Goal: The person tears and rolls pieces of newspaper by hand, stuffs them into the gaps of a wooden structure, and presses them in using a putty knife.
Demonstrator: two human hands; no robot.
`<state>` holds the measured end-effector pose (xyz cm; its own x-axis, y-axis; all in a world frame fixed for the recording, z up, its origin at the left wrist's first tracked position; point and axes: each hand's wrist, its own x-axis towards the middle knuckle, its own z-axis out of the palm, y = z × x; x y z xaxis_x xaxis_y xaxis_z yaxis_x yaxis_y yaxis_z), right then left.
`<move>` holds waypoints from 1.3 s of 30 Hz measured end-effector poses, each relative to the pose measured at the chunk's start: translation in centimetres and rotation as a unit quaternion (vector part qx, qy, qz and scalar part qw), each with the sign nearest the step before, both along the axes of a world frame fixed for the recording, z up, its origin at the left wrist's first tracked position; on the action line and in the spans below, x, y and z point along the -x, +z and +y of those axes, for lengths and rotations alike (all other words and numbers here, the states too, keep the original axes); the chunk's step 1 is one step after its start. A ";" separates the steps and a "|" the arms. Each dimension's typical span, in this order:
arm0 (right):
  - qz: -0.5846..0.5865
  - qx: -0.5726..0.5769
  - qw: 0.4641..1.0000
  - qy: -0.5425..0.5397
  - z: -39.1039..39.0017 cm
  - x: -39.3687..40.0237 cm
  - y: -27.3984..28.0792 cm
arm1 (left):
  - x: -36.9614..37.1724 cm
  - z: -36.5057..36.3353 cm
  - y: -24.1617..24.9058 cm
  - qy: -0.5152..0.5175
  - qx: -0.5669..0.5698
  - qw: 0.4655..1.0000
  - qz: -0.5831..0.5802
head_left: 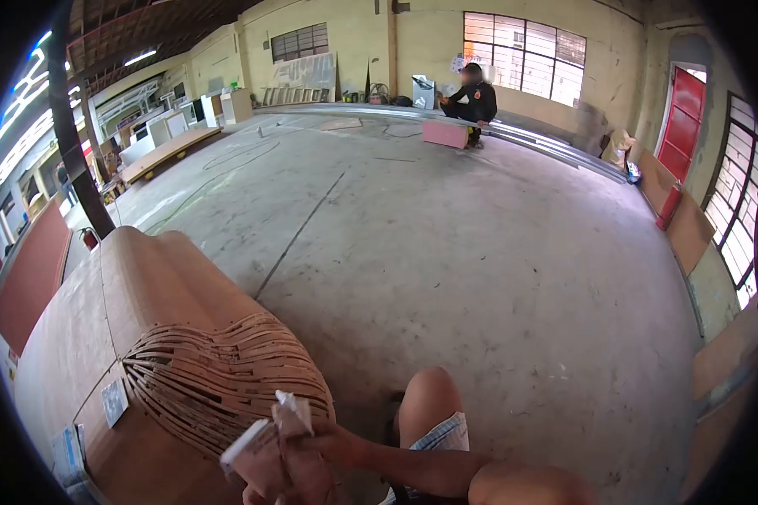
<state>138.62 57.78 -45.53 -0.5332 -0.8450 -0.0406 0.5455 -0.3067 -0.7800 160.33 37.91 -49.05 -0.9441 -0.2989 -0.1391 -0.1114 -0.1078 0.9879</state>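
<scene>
Curls the fingers of the right hand (pixel 330 441) closely against the near side of a crumpled paper-like bundle (pixel 251 448), with no wide spread visible. Brings the left hand (pixel 253 497) close beneath, partly cut off at the lower edge; cannot tell its finger opening or firmness of grip. Holds the bundle low in front of the body, just beside the slatted end of a curved wooden form (pixel 143 278), left of a bent knee (pixel 432 400). Cannot tell any contents from the creased folds and pale, upturned flap (pixel 293 412). Looks light, soft and easy to crease, with little apparent stiffness in the loose flap; seems dry rather than slippery, though liable to tear under a hard pull. Best taken by the thicker, folded middle, with light pressure from both sides, rather than by the thin flap.
</scene>
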 end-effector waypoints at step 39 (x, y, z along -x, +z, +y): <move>0.013 0.017 0.983 -0.184 3.9 2.8 4.3 | 5.3 0.9 9.1 0.158 -0.049 0.982 0.092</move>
<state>135.78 61.73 -41.24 -0.8037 -0.5951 0.0016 0.3732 -0.5061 -0.7775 155.06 38.78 -39.95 -0.8181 -0.5749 -0.0170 0.1232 -0.2040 0.9712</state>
